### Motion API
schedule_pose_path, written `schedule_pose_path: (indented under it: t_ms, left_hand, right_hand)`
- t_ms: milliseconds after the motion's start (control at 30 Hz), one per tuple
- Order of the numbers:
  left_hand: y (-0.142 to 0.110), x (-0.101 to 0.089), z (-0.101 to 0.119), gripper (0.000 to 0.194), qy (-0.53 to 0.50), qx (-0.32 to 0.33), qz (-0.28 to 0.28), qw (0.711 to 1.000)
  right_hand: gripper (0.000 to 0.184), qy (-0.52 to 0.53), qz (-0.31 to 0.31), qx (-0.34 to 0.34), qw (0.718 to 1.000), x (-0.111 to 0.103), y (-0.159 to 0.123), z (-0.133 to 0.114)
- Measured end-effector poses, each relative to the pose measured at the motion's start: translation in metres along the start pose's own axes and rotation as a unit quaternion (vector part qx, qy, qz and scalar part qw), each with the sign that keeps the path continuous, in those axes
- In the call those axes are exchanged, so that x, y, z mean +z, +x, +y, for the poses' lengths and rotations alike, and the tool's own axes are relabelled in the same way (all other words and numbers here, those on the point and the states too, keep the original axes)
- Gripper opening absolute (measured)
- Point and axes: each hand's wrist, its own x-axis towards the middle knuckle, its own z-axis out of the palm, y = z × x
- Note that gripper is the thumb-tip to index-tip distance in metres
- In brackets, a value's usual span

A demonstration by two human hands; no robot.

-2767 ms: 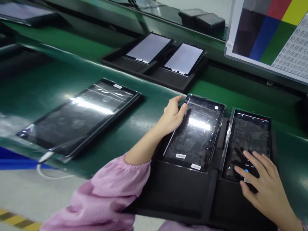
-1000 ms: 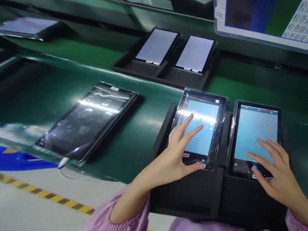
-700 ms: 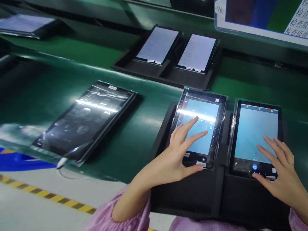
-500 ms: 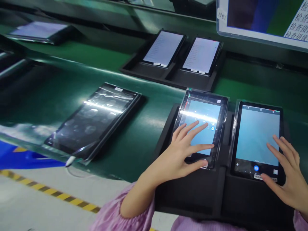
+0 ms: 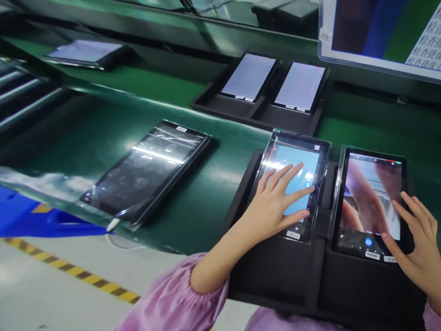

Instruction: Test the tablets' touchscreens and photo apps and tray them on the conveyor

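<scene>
At four o'clock from centre, the left hand (image 5: 277, 202) spreads over a blue-screened tablet (image 5: 300, 158); the right hand (image 5: 418, 243) overlaps the four-o'clock edge of a second tablet (image 5: 370, 202). A wrapped tablet (image 5: 148, 172) lies at nine o'clock, two lit tablets (image 5: 248, 76) at one, a colour chart (image 5: 377, 34) at two.

On my feed, the left tablet (image 5: 299, 183) lies screen up toward the far end of the left compartment of the black tray (image 5: 272, 271), filmed in clear plastic, its display pale blue with a glare streak across it. In the tray's right compartment I see the right tablet (image 5: 367, 202), also face up, showing blurred finger-like shapes above a round blue camera button, white labels along its near edge.
</scene>
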Motion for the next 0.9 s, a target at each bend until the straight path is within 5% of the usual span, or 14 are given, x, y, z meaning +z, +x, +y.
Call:
schedule_pose_path:
  t_ms: [233,400,500,600,733,900]
  left_hand:
    - [0.001,-0.006,-0.01,0.055,-0.065,-0.046,-0.014,0.997]
    - [0.021,-0.011,-0.055,0.056,-0.127,-0.217,0.059,0.966]
    - [0.046,-0.002,-0.087,0.055,-0.149,-0.334,0.028,0.93]
    - [0.066,0.007,-0.105,0.047,-0.153,-0.37,0.001,0.916]
    - [0.069,0.005,-0.105,0.044,-0.173,-0.376,0.008,0.91]
    - [0.041,-0.028,-0.084,0.05,-0.306,-0.387,0.079,0.866]
  right_hand:
    - [0.058,0.019,0.034,0.025,0.999,0.0,-0.001,0.005]
    - [0.053,0.021,0.093,0.059,0.994,0.005,0.008,0.018]
    - [0.053,0.031,0.097,0.087,0.991,0.011,0.02,0.032]
    - [0.058,0.093,0.097,0.17,0.976,0.02,0.037,0.048]
    - [0.064,0.16,0.12,0.215,0.956,0.03,0.059,0.069]
    - [0.062,0.189,0.127,0.214,0.95,0.037,0.075,0.082]
